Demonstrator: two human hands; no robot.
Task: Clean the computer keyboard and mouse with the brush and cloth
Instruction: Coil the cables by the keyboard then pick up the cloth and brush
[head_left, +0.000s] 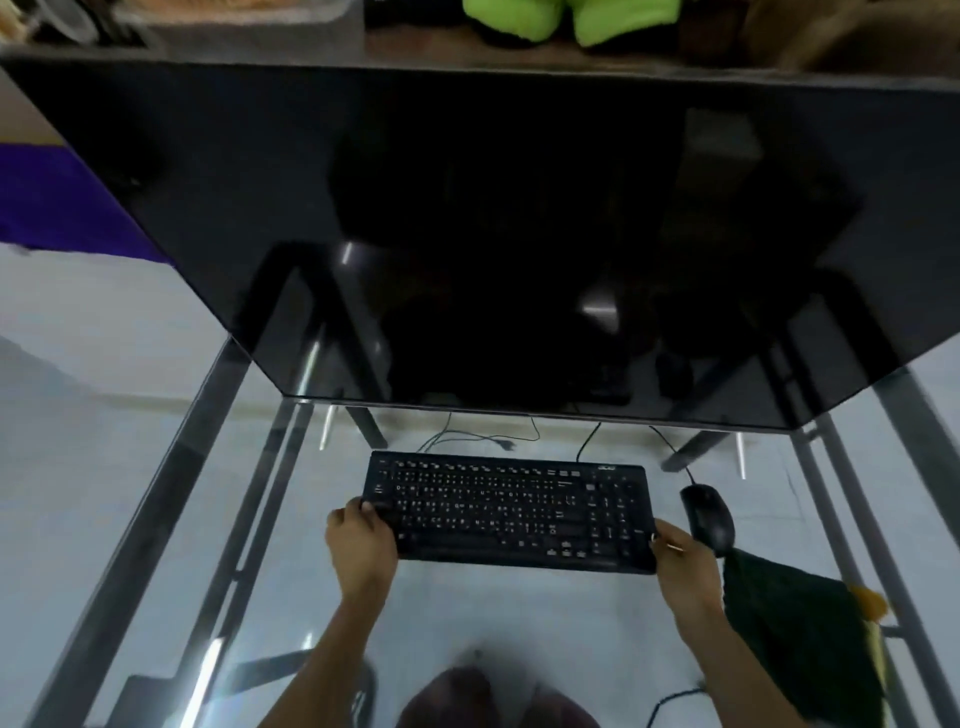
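Observation:
A black keyboard (511, 512) lies on the glass desk (156, 519) in front of the monitor. My left hand (361, 540) grips its near left corner and my right hand (680, 558) grips its near right corner. To the right of the keyboard sits a black wired mouse (709, 517). A dark green cloth (800, 634) with a yellow edge lies at the near right, just behind my right wrist. No brush shows in this view.
A large dark monitor (493, 234) overhangs the far half of the desk. Cables (478, 436) trail behind the keyboard. The desk's metal frame bars (883, 545) show through the glass. Green objects (571, 21) sit on the shelf above.

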